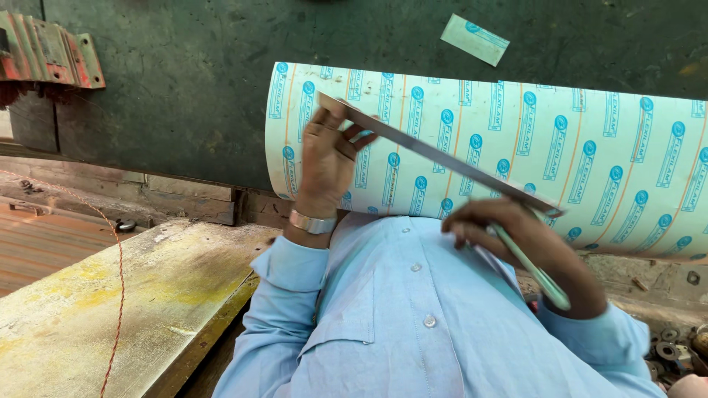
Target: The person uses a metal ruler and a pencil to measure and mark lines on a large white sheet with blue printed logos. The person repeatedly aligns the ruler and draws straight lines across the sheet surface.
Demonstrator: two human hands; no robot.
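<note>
A person in a light blue shirt [398, 309] looks down at a large curled sheet of pale green laminate [590, 147], printed with repeating blue marks and thin orange lines, which lies across a dark green worktable [184, 81]. The left hand [324, 158], with a silver watch at the wrist, pinches the far end of a long steel ruler [442, 156] between thumb and fingers. The right hand [516, 236] presses the ruler's near end onto the sheet's near edge while gripping a pale green pen [535, 269], apparently so the ruler stays steady as a straight guide. A small offcut [476, 38] lies toward the worktable's far edge.
</note>
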